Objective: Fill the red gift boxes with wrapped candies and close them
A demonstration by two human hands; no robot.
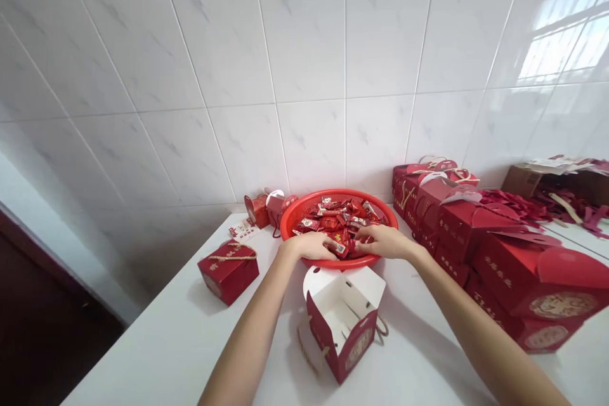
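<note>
Both hands down in the round red plastic mesh basket point(375, 206) at the far side of the white surface point(166, 342), buried among the small red-wrapped candies point(333, 219). Left hand point(311, 245) over the near left rim, fingers curled down onto the wrappers; closed on one or merely resting, cannot tell. Right hand point(383, 241) over the near right rim, fingertips pointing inward toward the left hand, seemingly pinching a wrapped piece point(339, 247) right between the two hands. Directly beneath the wrists, nearer the body, the open red paper gift box with white lining and cord handles point(343, 323), mouth up, flaps spread, standing just short of the basket's near edge. So: candy ahead, box straight back toward the body, roughly midway between both forearms, neither hand clearly nearer. Off to the left, a closed red gift box with rope tie point(228, 269), well apart. Along the right, a stack of closed red boxes point(499, 254) running back toward the tiled wall point(304, 76).
</note>
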